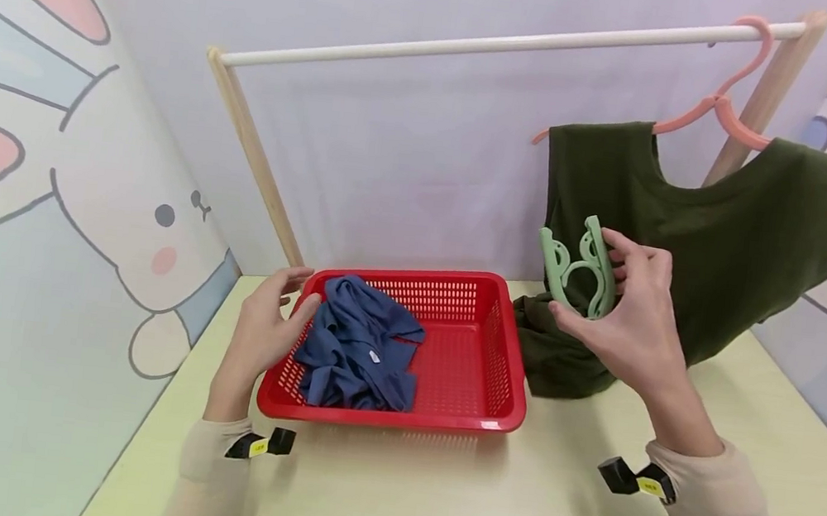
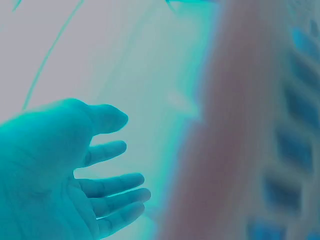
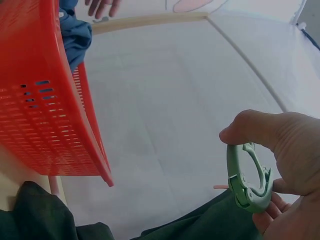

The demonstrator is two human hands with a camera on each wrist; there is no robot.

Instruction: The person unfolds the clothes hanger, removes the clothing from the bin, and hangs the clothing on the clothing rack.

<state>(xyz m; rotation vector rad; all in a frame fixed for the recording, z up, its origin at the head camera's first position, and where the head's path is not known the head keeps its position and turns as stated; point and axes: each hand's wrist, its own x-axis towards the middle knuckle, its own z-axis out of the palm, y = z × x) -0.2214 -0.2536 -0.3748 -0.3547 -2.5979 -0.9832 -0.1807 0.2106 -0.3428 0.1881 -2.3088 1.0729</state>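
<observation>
A folded light-green clothes hanger (image 1: 603, 278) is pinched between the thumb and fingers of my right hand (image 1: 636, 313), raised in front of a dark green shirt (image 1: 693, 227). In the right wrist view the hanger (image 3: 250, 187) shows its hinged, curved parts, with the thumb on top. My left hand (image 1: 265, 323) holds nothing; its fingers are spread loosely at the left rim of a red plastic basket (image 1: 390, 420). In the left wrist view the same hand (image 2: 55, 175) has its fingers extended beside the basket's blurred edge. A crumpled blue garment (image 1: 360, 348) lies in the basket's left half.
A clothes rack with a white rail (image 1: 509, 44) and wooden posts (image 1: 255, 147) stands behind the basket. From its right end hangs a pink hanger (image 1: 726, 114) bearing the green shirt, whose lower part bunches on the pale table (image 1: 390, 497) beside the basket.
</observation>
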